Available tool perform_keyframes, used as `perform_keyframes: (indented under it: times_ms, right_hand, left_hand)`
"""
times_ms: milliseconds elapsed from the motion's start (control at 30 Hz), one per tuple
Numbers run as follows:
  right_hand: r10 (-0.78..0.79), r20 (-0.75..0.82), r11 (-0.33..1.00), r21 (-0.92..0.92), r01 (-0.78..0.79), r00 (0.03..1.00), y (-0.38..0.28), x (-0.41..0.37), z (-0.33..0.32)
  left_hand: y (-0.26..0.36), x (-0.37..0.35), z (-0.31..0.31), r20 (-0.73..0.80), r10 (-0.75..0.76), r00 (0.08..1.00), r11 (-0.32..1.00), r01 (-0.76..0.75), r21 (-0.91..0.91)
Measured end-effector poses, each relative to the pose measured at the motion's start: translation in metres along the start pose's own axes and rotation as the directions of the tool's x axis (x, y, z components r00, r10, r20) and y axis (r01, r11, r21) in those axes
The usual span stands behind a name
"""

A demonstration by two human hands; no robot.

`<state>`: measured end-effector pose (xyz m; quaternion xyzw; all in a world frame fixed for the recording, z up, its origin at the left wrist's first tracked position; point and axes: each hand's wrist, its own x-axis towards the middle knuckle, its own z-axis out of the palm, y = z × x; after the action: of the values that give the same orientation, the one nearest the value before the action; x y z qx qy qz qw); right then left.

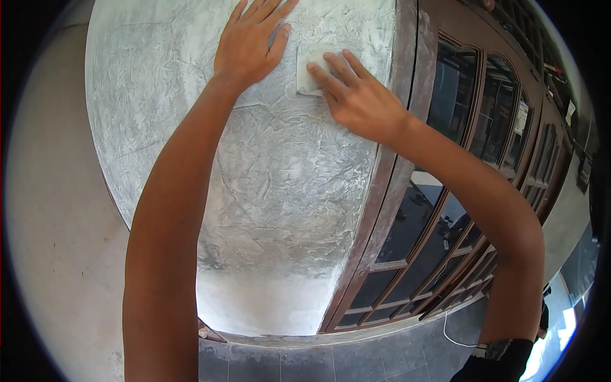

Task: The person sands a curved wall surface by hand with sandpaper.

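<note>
A wall panel with rough grey-white plaster (280, 172), full of wrinkles and ridges, rises in front of me. My left hand (250, 48) lies flat against its upper part with the fingers spread, and nothing is under the palm that I can see. To its right, my right hand (359, 95) presses a square, pale piece of sandpaper (307, 81) against the plaster. The fingers are stretched over the sheet, which sticks out past the fingertips on the left; its right side is hidden under the hand.
A brown wooden frame (375, 229) edges the panel on the right, beside doors with glass panes (407, 223). Dark grey floor tiles (305, 363) run below. On the left is a plain pale wall (63, 210). A white cable (449, 331) lies near the doors.
</note>
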<state>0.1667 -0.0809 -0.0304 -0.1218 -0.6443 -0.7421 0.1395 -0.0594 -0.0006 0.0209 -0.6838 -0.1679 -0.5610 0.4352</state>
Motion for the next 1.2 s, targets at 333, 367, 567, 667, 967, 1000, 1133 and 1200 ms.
perform_keyframes:
  times_ms: [333, 367, 567, 667, 967, 1000, 1133, 1200]
  right_hand:
    - [0.060, 0.144, 0.993, -0.105, -0.046, 0.988, 0.008, 0.010, 0.008]
    - [0.100, 0.094, 0.991, -0.102, -0.090, 0.991, 0.024, 0.010, 0.013]
    - [0.381, 0.186, 0.918, 0.037, -0.394, 0.906, 0.047, 0.044, 0.013]
    - [0.099, 0.065, 0.995, 0.003, -0.100, 0.993, -0.018, 0.016, 0.016]
    - [0.159, 0.032, 0.987, 0.012, -0.160, 0.987, 0.005, 0.026, 0.014]
    - [0.154, 0.049, 0.987, 0.028, -0.155, 0.987, -0.012, 0.020, 0.007]
    - [0.608, 0.331, 0.766, -0.004, -0.643, 0.722, 0.068, 0.039, 0.014]
    - [0.671, 0.382, 0.635, 0.146, -0.759, 0.635, 0.082, 0.049, 0.010]
  left_hand:
    - [0.000, -0.003, 0.001, -0.007, 0.018, 1.000, 1.000, -0.018, -0.016]
    - [-0.001, -0.001, 0.002, -0.014, 0.019, 1.000, 1.000, -0.019, 0.000]
    - [0.000, -0.003, -0.001, -0.014, 0.019, 1.000, 0.999, -0.020, -0.045]
    - [-0.001, -0.003, 0.002, -0.026, 0.020, 0.999, 1.000, -0.020, -0.006]
    - [-0.001, -0.003, 0.000, -0.033, 0.024, 0.999, 0.999, -0.026, -0.041]
    - [0.000, -0.004, 0.000, -0.031, 0.024, 0.999, 0.999, -0.026, -0.046]
    - [0.000, -0.002, 0.000, -0.030, 0.014, 0.999, 1.000, -0.015, -0.025]
    - [0.000, -0.003, 0.000, -0.029, 0.019, 0.999, 0.999, -0.020, -0.027]
